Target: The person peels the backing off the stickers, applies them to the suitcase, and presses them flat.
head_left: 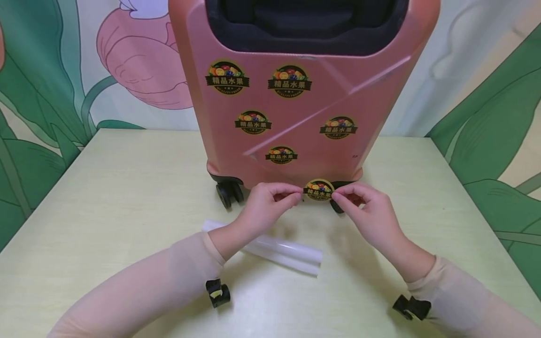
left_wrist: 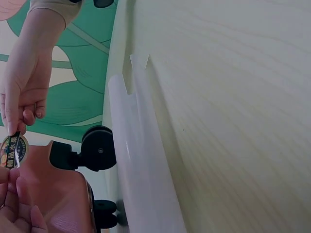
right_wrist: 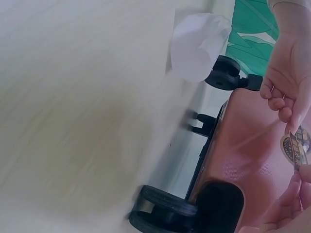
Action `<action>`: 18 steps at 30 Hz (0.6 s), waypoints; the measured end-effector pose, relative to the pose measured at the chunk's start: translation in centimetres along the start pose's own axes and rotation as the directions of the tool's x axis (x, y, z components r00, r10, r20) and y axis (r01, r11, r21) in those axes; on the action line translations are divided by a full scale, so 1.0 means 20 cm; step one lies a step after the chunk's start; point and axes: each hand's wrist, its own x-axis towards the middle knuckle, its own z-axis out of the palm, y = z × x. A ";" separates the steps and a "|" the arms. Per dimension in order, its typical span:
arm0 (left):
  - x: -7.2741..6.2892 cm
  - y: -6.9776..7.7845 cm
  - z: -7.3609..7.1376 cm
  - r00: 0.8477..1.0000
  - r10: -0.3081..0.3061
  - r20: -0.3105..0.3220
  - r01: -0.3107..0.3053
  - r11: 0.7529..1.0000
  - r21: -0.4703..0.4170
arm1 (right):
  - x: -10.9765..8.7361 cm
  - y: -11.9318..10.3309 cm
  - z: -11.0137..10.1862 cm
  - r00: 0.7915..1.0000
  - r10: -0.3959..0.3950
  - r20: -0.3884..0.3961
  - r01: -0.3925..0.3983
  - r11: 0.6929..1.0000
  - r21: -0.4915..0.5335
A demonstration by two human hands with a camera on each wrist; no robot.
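Between my two hands is a round black and gold fruit sticker (head_left: 319, 189), stretched level in front of the lower edge of a pink suitcase (head_left: 313, 105). My left hand (head_left: 270, 202) pinches its left end with thumb and forefinger. At the right end, the thumb and forefinger of my right hand (head_left: 372, 211) pinch it as well. Several matching stickers (head_left: 289, 81) are spread over the suitcase front. In the left wrist view the held sticker (left_wrist: 14, 150) shows at the left edge, and the right wrist view has the sticker (right_wrist: 294, 148) beside the suitcase.
A loosely rolled white sheet (head_left: 287, 249) lies on the pale wooden table (head_left: 127, 188), partly under my left forearm. Black suitcase wheels (head_left: 228, 193) stand on the table. Behind the suitcase is a wall (head_left: 143, 61) painted with leaves and a pink flower.
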 end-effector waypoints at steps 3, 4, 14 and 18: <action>0.00 0.00 0.00 1.000 0.022 0.010 -0.023 0.998 0.054 | 0.00 0.00 -0.01 1.000 -0.015 -0.009 0.015 1.000 -0.014; 0.00 0.00 -0.01 0.999 0.032 0.013 -0.033 0.997 0.073 | 0.00 0.00 -0.01 1.000 -0.022 -0.010 0.022 1.000 -0.018; 0.01 0.10 -0.09 0.929 0.367 -0.051 -0.309 0.844 0.438 | 0.02 0.02 -0.05 0.995 -0.092 -0.036 0.089 0.993 -0.071; 0.04 0.18 -0.13 0.779 0.625 -0.048 -0.470 0.633 0.615 | 0.05 0.03 -0.05 0.989 -0.136 -0.048 0.132 0.987 -0.087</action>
